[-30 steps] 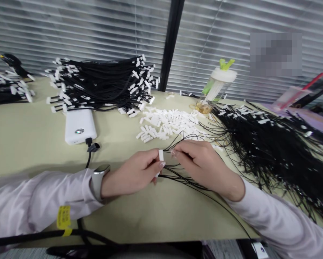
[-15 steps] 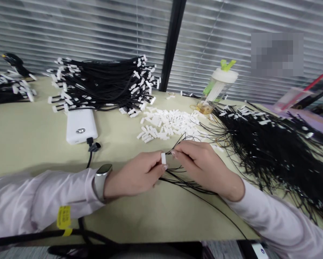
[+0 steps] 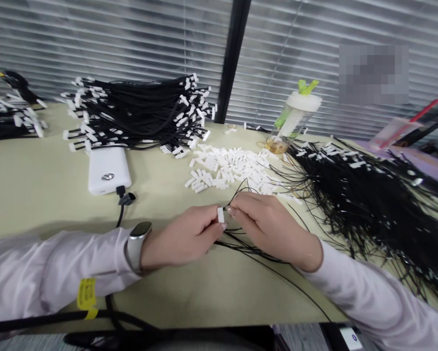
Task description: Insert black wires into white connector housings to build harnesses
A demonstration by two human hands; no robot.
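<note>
Between thumb and forefinger, my left hand (image 3: 189, 236) pinches a small white connector housing (image 3: 220, 215). My right hand (image 3: 272, 226) is closed just to its right, with a thin black wire (image 3: 226, 208) at the fingertips. That wire meets the housing's right side; whether its end sits inside cannot be made out. More black wires (image 3: 255, 251) run beneath and past my right hand over the table. Just beyond both hands lies a loose heap of white connector housings (image 3: 233, 165).
A stack of black cables with white ends (image 3: 138, 112) lies at the back left, a white power bank (image 3: 109, 169) before it. To the right spreads a big bundle of black wires (image 3: 372, 204). A lidded bottle (image 3: 290, 122) stands behind, near a cup with red straw (image 3: 396, 132).
My right hand has moved slightly left, bringing its fingertips and the wire closer to the white housing. My left hand has stayed almost still.
</note>
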